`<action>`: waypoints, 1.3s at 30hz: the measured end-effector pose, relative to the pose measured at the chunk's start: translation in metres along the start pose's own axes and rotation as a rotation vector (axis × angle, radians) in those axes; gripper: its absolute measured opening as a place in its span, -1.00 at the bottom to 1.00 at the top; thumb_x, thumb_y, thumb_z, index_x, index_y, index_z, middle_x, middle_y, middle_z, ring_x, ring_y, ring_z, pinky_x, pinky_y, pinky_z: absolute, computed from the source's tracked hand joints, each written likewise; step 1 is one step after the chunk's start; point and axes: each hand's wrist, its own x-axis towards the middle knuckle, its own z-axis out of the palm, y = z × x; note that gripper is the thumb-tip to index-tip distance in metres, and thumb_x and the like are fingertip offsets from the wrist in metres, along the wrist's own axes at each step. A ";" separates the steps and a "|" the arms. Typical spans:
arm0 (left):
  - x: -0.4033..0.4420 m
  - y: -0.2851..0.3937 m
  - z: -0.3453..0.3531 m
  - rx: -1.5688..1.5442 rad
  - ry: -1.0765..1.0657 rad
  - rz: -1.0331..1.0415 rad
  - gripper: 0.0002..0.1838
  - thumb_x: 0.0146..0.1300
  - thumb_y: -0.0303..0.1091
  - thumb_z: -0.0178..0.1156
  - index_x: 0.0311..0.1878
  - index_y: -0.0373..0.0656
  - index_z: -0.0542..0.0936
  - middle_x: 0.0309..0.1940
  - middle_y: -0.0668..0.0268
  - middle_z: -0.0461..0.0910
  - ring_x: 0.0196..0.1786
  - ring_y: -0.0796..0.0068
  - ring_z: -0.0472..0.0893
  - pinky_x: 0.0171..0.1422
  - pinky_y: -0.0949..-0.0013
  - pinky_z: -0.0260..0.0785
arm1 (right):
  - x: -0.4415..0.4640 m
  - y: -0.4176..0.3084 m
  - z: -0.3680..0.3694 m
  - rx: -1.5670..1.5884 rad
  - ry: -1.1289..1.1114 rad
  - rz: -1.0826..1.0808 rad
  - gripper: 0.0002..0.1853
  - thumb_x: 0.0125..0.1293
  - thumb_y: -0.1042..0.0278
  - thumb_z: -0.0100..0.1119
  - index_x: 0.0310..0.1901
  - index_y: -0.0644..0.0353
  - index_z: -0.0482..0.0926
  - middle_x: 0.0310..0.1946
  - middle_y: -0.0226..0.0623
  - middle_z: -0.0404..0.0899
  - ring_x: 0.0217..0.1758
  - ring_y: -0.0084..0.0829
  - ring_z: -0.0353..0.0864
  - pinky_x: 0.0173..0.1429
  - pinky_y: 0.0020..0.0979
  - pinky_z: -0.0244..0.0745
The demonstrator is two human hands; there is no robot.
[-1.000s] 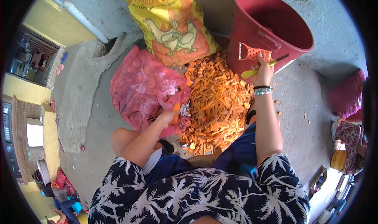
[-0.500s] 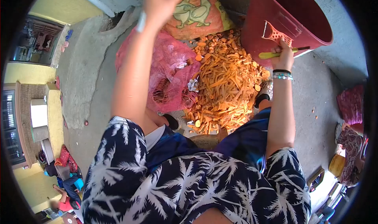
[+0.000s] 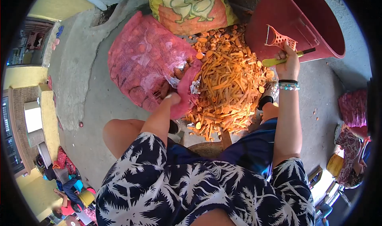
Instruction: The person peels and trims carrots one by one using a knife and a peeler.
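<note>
While the right hand is gripping two tools, fingers folding around both, the left hand is reaching into the open side of the mesh bag. Left fingertips are hiding in the netting, so can't tell if they're spread or pinching anything.

Tools: the orange peeler is sticking up and out from the right fist, its open frame end pointing left. The knife is lying crosswise just below it, yellow-green handle pointing left, dark end pointing right. Both are showing in front of the red bin.

Orange peelings are piling on the floor between mesh bag and right arm, a few round slices sitting among them. The printed sack is standing behind the bag and pile. Bits of pale paper are showing at the bag's edge.
</note>
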 end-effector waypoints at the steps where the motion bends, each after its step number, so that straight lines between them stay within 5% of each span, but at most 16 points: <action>1: -0.024 -0.004 -0.026 -0.393 0.164 -0.415 -0.73 0.05 -0.43 -0.07 -0.31 -0.16 0.64 -0.25 0.05 0.60 -0.21 0.17 0.62 -0.14 0.18 0.46 | -0.002 0.001 0.002 -0.002 0.018 0.004 -0.95 0.23 0.49 0.05 -0.32 0.22 0.51 -0.55 -0.46 0.38 -0.61 -0.62 0.18 -0.51 -0.56 0.12; 2: -0.059 -0.003 -0.073 -0.787 0.327 -0.830 -0.73 0.04 -0.43 -0.07 -0.33 -0.16 0.64 -0.25 0.06 0.60 -0.18 0.20 0.62 -0.13 0.18 0.46 | -0.002 0.002 0.004 -0.004 0.034 0.005 -0.95 0.23 0.49 0.05 -0.32 0.23 0.51 -0.56 -0.47 0.37 -0.61 -0.63 0.17 -0.51 -0.57 0.11; 6: -0.093 0.011 -0.149 -0.658 0.388 -0.940 -0.75 0.05 -0.43 -0.03 -0.29 -0.13 0.63 -0.17 0.12 0.58 -0.16 0.19 0.60 -0.07 0.14 0.42 | 0.001 0.003 0.005 -0.051 0.068 0.010 -0.94 0.24 0.48 0.04 -0.32 0.23 0.51 -0.59 -0.50 0.33 -0.61 -0.65 0.16 -0.51 -0.57 0.10; 8: -0.071 0.004 -0.151 -0.202 0.530 -0.457 -0.74 0.12 -0.37 -0.04 -0.19 -0.12 0.60 -0.14 0.29 0.54 -0.03 0.27 0.51 0.00 0.25 0.36 | 0.002 0.004 0.002 -0.040 -0.001 0.044 -0.93 0.25 0.48 0.03 -0.30 0.22 0.51 -0.59 -0.52 0.33 -0.61 -0.66 0.16 -0.51 -0.58 0.09; 11: -0.037 -0.009 -0.160 0.060 0.581 -0.257 -0.71 0.18 -0.35 -0.10 -0.15 -0.05 0.59 -0.08 0.37 0.47 0.08 0.36 0.37 0.14 0.28 0.21 | 0.005 0.006 0.003 -0.047 -0.007 0.062 -0.95 0.25 0.47 0.03 -0.31 0.20 0.50 -0.59 -0.52 0.33 -0.62 -0.66 0.16 -0.51 -0.58 0.10; 15: -0.005 -0.019 -0.160 0.427 0.235 -0.266 -0.66 0.25 -0.26 -0.12 0.00 0.05 0.56 0.02 0.46 0.42 0.15 0.37 0.25 0.16 0.16 0.04 | 0.008 0.010 -0.002 0.003 -0.037 0.087 -0.91 0.19 0.53 0.10 -0.34 0.11 0.41 -0.49 -0.45 0.47 -0.61 -0.63 0.24 -0.52 -0.57 0.14; 22: -0.012 -0.020 -0.163 0.596 0.074 -0.252 -0.62 0.26 -0.27 -0.15 0.10 0.04 0.50 0.09 0.46 0.40 0.20 0.37 0.18 0.24 0.14 -0.05 | -0.001 0.009 0.003 -0.010 0.011 0.080 -0.92 0.21 0.50 0.09 -0.41 0.14 0.43 -0.54 -0.46 0.44 -0.62 -0.65 0.19 -0.53 -0.59 0.10; 24: -0.020 -0.024 -0.174 0.417 0.147 -0.279 -0.65 0.27 -0.24 -0.16 0.02 -0.01 0.53 0.05 0.39 0.48 0.15 0.38 0.33 0.25 0.12 -0.01 | -0.001 0.007 0.005 0.017 0.013 0.079 -0.93 0.21 0.51 0.10 -0.40 0.14 0.43 -0.52 -0.45 0.45 -0.62 -0.64 0.20 -0.53 -0.58 0.11; 27: -0.074 -0.028 -0.247 -0.358 0.365 -0.543 -0.62 0.17 -0.09 -0.05 -0.17 -0.19 0.54 -0.19 0.11 0.59 -0.16 0.17 0.60 -0.05 0.11 0.35 | -0.006 0.003 0.010 0.010 -0.009 0.041 -0.85 0.19 0.58 0.08 -0.35 0.09 0.34 -0.48 -0.41 0.47 -0.65 -0.64 0.24 -0.57 -0.55 0.14; 28: -0.084 -0.045 -0.250 -0.514 0.588 -0.488 -0.65 0.09 -0.15 0.08 -0.18 -0.24 0.51 -0.23 0.04 0.58 -0.21 0.08 0.58 -0.16 0.16 0.40 | -0.006 0.006 0.009 0.020 -0.017 0.045 -0.85 0.19 0.58 0.08 -0.35 0.09 0.34 -0.48 -0.41 0.47 -0.65 -0.64 0.24 -0.57 -0.55 0.14; 31: -0.140 -0.046 -0.310 -1.237 0.768 -0.184 -0.71 0.04 -0.36 0.24 -0.17 -0.22 0.47 -0.31 0.24 0.58 -0.28 0.37 0.57 -0.15 0.32 0.40 | -0.016 0.011 0.014 -0.120 -0.103 0.008 -0.84 0.17 0.57 0.12 -0.33 0.12 0.35 -0.50 -0.44 0.46 -0.67 -0.65 0.27 -0.60 -0.59 0.18; 34: -0.209 0.000 -0.360 -1.449 0.939 0.083 -0.63 0.07 -0.36 0.23 -0.03 -0.21 0.43 -0.19 0.28 0.52 -0.19 0.51 0.52 -0.08 0.37 0.36 | -0.038 0.014 0.023 -0.682 -0.357 -0.149 -0.72 0.11 0.49 0.22 -0.12 0.23 0.44 -0.38 -0.39 0.55 -0.51 -0.54 0.48 -0.47 -0.49 0.38; 36: -0.247 0.034 -0.375 -1.575 0.951 0.162 -0.58 0.09 -0.36 0.20 0.02 -0.21 0.38 -0.15 0.26 0.49 -0.16 0.48 0.51 -0.06 0.37 0.36 | -0.048 0.034 0.015 -1.036 -0.550 -0.566 -0.62 0.03 0.50 0.25 -0.06 0.25 0.45 -0.33 -0.27 0.58 -0.37 -0.36 0.57 -0.31 -0.33 0.46; 39: -0.283 0.077 -0.371 -1.895 0.881 0.329 -0.54 0.10 -0.35 0.13 0.09 -0.19 0.30 -0.15 0.22 0.46 -0.17 0.39 0.51 -0.04 0.34 0.36 | -0.101 0.029 0.027 -1.161 -0.688 -0.591 -0.61 -0.02 0.53 0.22 -0.08 0.24 0.43 -0.35 -0.09 0.56 -0.31 -0.19 0.59 -0.23 -0.23 0.46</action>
